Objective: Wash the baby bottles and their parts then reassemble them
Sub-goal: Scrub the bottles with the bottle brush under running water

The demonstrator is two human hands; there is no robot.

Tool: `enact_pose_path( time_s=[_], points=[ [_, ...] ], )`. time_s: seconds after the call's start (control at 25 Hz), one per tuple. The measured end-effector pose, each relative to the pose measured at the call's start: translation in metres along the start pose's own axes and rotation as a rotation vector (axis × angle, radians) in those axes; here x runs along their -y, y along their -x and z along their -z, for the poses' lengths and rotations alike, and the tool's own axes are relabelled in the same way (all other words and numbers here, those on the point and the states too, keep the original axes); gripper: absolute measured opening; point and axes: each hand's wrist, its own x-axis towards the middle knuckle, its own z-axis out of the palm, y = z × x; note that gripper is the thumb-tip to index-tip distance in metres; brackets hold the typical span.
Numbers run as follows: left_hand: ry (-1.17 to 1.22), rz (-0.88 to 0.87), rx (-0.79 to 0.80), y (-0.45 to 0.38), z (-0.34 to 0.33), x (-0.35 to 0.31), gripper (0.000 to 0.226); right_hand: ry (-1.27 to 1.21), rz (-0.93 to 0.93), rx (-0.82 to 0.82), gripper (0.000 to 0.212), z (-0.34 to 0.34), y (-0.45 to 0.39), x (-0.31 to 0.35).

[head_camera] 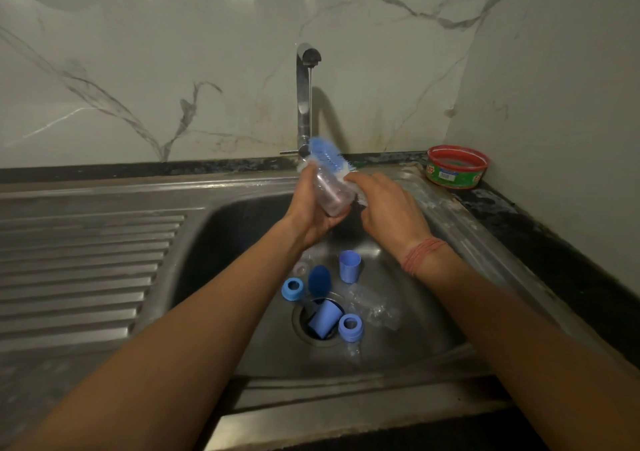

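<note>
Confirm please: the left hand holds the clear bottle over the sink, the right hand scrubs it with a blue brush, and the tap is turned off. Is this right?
Not quite. The head view shows the tap running: a thin stream falls from its spout. The rest holds: the left hand holds the clear bottle over the sink, and the right hand scrubs with the blue brush.

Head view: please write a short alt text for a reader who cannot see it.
Over a steel sink, the left hand holds a clear baby bottle while the right hand scrubs it with a blue brush. Blue caps and rings lie around the drain.
</note>
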Motion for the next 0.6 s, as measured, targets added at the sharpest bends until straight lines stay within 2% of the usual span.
enact_pose_path(
  time_s=[0.12,0.24,0.4,0.48,0.52,0.6],
  points=[
    [0.16,-0.109,-0.149,-0.009,0.024,-0.011,0.056,-0.02,0.089,0.043,0.067,-0.005,0.007,0.015],
    [0.085,-0.149,-0.221,-0.011,0.036,-0.013,0.068,-0.004,0.121,0.057,0.069,-0.008,0.008,0.019],
    [-0.092,-0.102,-0.14,-0.006,0.013,0.007,0.074,0.026,0.056,0.019,0.065,-0.003,0.002,0.004],
    [-0.115,-0.048,-0.094,-0.006,0.003,0.013,0.087,0.027,0.028,0.006,0.063,-0.003,0.0,-0.002],
    [-0.117,-0.05,-0.084,-0.007,0.002,0.012,0.086,0.025,0.02,0.003,0.063,-0.003,-0.001,-0.002],
    [-0.081,-0.129,-0.1,-0.007,0.007,0.005,0.069,0.001,0.037,0.01,0.065,-0.005,0.0,0.001]
  ],
)
